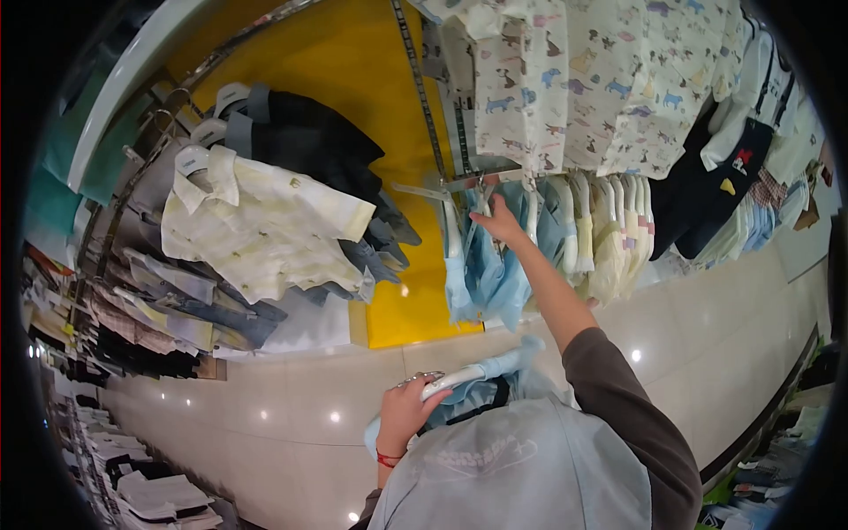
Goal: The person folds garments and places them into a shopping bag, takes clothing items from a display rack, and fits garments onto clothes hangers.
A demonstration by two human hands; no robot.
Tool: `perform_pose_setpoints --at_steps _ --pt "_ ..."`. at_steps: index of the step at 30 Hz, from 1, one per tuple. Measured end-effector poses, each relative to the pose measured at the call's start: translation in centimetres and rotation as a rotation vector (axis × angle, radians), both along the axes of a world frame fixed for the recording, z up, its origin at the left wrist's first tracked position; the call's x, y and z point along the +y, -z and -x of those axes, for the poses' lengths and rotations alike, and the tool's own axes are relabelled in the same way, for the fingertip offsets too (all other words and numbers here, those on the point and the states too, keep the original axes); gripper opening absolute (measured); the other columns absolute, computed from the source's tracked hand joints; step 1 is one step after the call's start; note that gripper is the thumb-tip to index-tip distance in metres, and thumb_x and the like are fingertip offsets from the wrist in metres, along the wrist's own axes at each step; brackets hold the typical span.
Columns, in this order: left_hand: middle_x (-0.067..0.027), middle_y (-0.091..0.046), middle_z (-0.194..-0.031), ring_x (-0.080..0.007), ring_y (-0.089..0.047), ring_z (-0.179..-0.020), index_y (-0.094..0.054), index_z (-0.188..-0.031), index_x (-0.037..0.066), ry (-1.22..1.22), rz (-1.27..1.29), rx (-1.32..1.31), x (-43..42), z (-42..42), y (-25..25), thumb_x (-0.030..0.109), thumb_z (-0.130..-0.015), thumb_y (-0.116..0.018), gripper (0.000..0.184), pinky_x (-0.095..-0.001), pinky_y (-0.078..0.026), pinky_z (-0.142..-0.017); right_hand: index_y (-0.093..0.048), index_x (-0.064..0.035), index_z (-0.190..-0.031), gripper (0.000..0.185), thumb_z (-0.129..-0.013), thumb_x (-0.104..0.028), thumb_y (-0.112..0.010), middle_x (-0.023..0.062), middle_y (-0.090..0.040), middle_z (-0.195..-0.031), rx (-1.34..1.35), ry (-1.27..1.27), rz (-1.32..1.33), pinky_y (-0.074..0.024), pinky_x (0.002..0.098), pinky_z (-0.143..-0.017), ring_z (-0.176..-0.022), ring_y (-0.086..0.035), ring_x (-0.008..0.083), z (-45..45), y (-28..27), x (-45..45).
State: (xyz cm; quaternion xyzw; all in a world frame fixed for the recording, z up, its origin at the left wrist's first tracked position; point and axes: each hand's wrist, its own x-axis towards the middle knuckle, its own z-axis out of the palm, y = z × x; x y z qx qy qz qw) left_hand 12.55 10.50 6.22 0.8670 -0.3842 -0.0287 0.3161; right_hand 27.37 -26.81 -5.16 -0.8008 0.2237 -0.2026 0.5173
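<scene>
My left hand (pixel 408 408), with a red string at its wrist, is wrapped round a white hanger (pixel 455 380) that carries a light blue garment (pixel 503 363), low in front of my body. Higher up, my right hand (pixel 501 221) reaches to the rail (pixel 481 181), its fingers bent at the hanger tops among light blue garments (pixel 499 278). What those fingers hold, if anything, is too small to make out. Yellow and cream garments (pixel 609 243) hang just right of my right forearm.
Patterned white clothes (pixel 601 84) hang above the rail. A pale yellow shirt (pixel 265 221) and dark clothes (pixel 309 132) hang at the left before a yellow panel (pixel 411 309). Folded clothes (pixel 159 486) lie at the lower left. A dark overall (pixel 729 177) hangs at the right.
</scene>
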Motion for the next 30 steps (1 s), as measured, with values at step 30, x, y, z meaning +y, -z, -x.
perform_pose_setpoints --at_steps 30 --pt "-0.0120 -0.066 -0.079 -0.0299 -0.063 -0.066 -0.063 -0.083 0.002 -0.028 0.024 0.135 -0.2 -0.6 1.0 0.031 -0.071 -0.074 0.033 -0.0346 -0.050 -0.060 -0.035 -0.0105 -0.123 0.037 -0.090 -0.015 -0.051 0.0080 -0.054 -0.085 0.250 -0.310 -0.485 -0.0440 0.0259 -0.048 -0.058 -0.051 0.0127 5.3 -9.1 -2.1"
